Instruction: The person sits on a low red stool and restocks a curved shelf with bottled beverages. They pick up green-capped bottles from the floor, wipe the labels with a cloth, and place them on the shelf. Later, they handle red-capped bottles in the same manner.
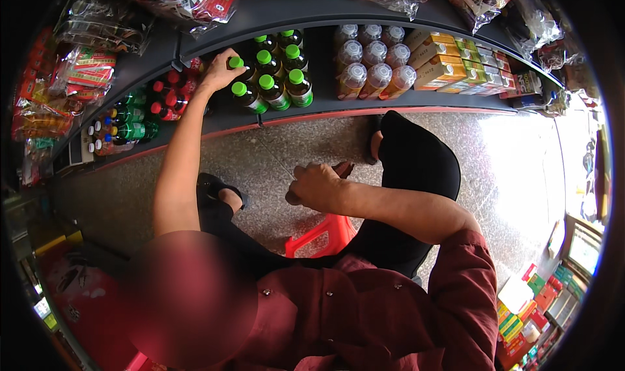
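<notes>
My left hand [220, 72] reaches onto the low shelf, its fingers curled at the neck of a green-capped bottle [236, 63]. That bottle stands at the left rear of a group of dark bottles with green caps [265, 83]. My right hand [318, 187] is closed above the floor, between my knees. It grips a dark brown item [344, 169] that sticks out on both sides of the fist; its kind is unclear. Red-capped bottles [174, 97] stand left of my left wrist.
Clear-capped bottles [366, 71] and a row of drink cartons [449, 65] fill the shelf to the right. Green bottles [133, 130] stand far left. Bagged goods [195, 3] hang over the upper shelf [293, 13]. A red plastic stool [335, 235] is beneath me.
</notes>
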Tool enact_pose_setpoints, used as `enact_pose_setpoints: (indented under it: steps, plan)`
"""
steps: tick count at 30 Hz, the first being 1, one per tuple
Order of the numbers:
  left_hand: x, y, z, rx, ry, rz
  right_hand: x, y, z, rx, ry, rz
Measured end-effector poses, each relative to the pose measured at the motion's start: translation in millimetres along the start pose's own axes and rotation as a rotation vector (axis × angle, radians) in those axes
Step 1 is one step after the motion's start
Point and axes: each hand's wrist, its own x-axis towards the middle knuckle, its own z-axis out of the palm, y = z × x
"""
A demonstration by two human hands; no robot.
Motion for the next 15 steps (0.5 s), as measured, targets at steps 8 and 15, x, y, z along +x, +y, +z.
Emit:
enact_pose_setpoints:
  steps: [8, 15]
  plan:
    - [2.9, -18.1, 4.0, -0.095, -0.002, -0.018, -0.6, -0.8, -17.2, 0.076, -0.143, 0.04]
    - [3.0, -10.0, 2.8, -0.146, 0.004, -0.091, -1.7, 1.9, 3.4, 0.006, 0.009, 0.033]
